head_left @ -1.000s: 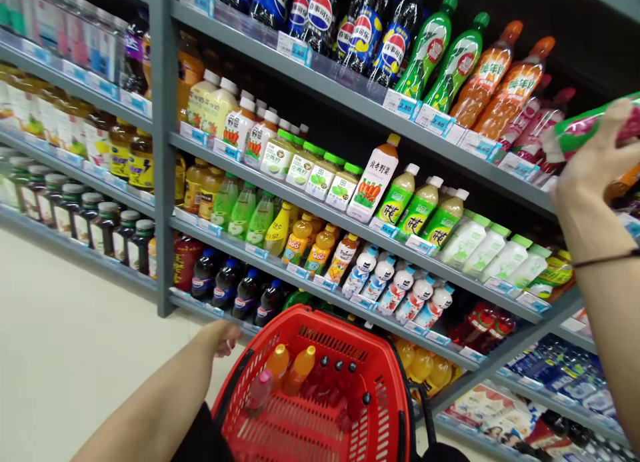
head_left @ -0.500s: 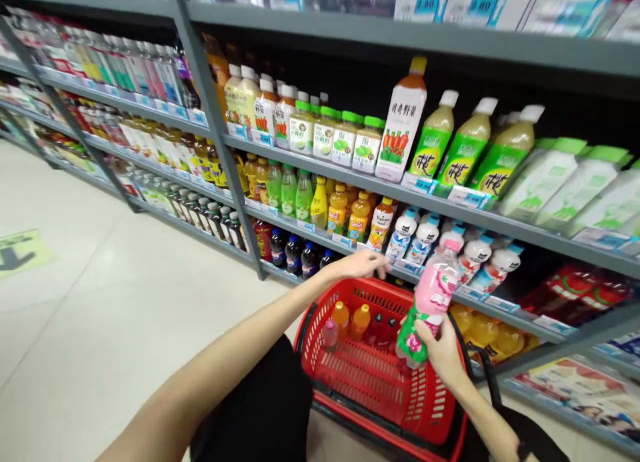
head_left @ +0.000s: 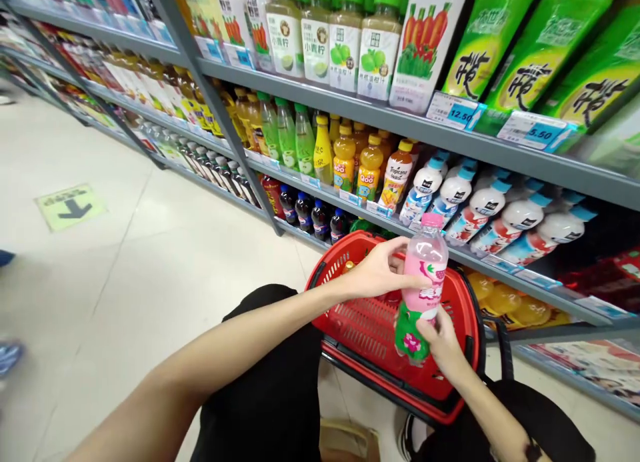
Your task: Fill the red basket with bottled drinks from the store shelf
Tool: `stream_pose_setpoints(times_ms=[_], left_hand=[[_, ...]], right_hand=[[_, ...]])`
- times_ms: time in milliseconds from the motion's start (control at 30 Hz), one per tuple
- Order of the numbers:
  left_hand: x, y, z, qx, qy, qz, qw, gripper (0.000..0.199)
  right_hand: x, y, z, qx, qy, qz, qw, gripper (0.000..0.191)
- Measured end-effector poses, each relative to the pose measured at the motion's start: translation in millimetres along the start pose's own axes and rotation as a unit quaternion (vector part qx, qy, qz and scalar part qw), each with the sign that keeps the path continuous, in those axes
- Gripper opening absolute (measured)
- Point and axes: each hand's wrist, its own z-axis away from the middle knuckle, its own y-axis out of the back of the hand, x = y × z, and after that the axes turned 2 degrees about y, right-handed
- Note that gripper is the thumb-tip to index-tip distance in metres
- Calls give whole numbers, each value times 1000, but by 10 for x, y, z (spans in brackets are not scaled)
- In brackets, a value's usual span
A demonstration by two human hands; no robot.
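Note:
A drink bottle [head_left: 424,289] with a pink cap, pink contents and a green lower label stands slightly tilted over the red shopping basket [head_left: 367,335]. My right hand [head_left: 441,339] is wrapped round its lower half. Higher up, my left hand [head_left: 383,272] grips the left side, its thumb lying across the pink label. Left arm and hand cover most of what lies in the basket; one orange bottle's cap [head_left: 349,267] shows above the wrist.
Shelves [head_left: 310,92] of bottled drinks rise just behind the basket. White bottles with blue caps [head_left: 493,205] stand on the lower shelf to the right. A black basket handle [head_left: 504,345] hangs at the right. On the floor at left is a yellow-green arrow sign [head_left: 70,205].
My left hand has moved from the basket's far rim onto the bottle, which my right hand still holds. The bottle is more upright. The view has tipped lower and closer to the shelves.

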Motion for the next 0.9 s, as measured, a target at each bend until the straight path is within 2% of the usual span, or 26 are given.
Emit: stream_pose_setpoints(times_ms=[133, 267, 367, 467, 567, 667, 900], left_hand=[[42, 6, 35, 52, -56, 56, 996, 72], [21, 72, 52, 78, -72, 56, 993, 67], [7, 100, 80, 74, -70, 37, 994, 66], [20, 103, 122, 50, -97, -9, 994, 63], [57, 83, 163, 27, -113, -64, 991, 63], [89, 40, 194, 14, -95, -84, 992, 65], [65, -8, 196, -1, -99, -59, 993, 73]], right_hand=[[-95, -134, -71, -96, -120, -143, 978, 78], [-118, -263, -72, -156, -142, -204, 956, 73], [-57, -247, -53, -154, -123, -191, 962, 80], [-1, -196, -39, -135, -102, -149, 974, 82], [8, -191, -29, -89, -99, -109, 985, 78], [-8, -233, -18, -46, -115, -96, 988, 75], [-22, -291, 5, -98, -143, -113, 978, 95]])
